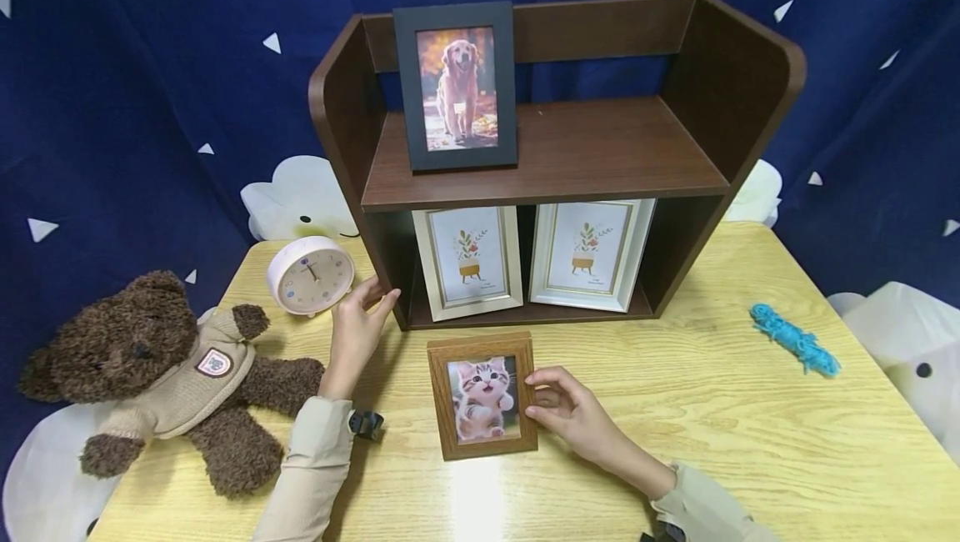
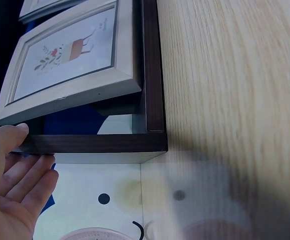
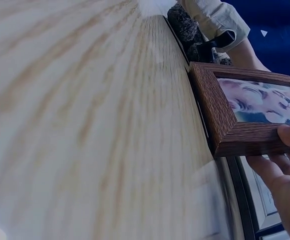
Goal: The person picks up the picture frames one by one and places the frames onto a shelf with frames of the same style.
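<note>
Right now the right hand (image 1: 573,417)'s grip pinches the right edge of the kitten frame (image 1: 483,398), which stands on the worktop (image 1: 637,400) just before the dark shelf (image 1: 615,150); the left hand (image 1: 356,329)'s grip clasps the shelf's left side near its foot; the dog frame (image 1: 459,87) stands above two pale frames (image 1: 468,254); a clock (image 1: 313,282) and teddy bear (image 1: 195,371) lie leftward.

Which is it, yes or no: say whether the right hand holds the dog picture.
No; the right hand grips the framed kitten picture by its side edge.
</note>
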`<state>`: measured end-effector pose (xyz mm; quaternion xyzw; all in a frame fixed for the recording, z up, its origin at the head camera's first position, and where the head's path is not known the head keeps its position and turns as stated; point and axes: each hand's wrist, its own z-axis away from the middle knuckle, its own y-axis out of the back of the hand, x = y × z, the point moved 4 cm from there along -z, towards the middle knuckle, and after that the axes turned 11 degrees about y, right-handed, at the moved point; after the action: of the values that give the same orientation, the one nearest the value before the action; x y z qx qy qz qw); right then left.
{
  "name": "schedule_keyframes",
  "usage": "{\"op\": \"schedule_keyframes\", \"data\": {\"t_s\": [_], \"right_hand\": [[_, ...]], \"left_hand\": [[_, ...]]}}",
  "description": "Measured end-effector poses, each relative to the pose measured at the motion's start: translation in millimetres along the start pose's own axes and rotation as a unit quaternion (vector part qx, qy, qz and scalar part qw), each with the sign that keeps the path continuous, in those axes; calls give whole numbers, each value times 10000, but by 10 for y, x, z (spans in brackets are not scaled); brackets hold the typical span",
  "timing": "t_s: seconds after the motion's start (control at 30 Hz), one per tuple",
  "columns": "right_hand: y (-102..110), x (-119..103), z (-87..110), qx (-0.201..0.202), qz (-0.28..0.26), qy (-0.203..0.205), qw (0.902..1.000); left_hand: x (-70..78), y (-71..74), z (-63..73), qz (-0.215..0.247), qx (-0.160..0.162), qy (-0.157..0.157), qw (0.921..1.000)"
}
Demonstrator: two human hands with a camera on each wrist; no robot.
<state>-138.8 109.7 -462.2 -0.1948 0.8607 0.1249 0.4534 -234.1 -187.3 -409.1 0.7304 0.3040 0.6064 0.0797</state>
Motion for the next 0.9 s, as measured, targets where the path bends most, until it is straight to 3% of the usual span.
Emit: {"op": "schedule_keyframes", "data": {"t_s": [0.23, 0.5, 0.77, 0.9], "right_hand": [[7, -7, 3, 1, -45, 59, 10000], [23, -15, 7, 0, -62, 176, 9998], [87, -66, -34, 125, 111, -63, 9998], [130, -111, -71, 184, 124, 5, 9998]], "left_hand": [[14, 4, 1, 15, 99, -194, 9998], [1, -1, -2, -9, 61, -165, 9998], [-1, 2, -2, -14, 65, -94, 9999], [2, 1, -1, -22, 84, -134, 9999]]}}
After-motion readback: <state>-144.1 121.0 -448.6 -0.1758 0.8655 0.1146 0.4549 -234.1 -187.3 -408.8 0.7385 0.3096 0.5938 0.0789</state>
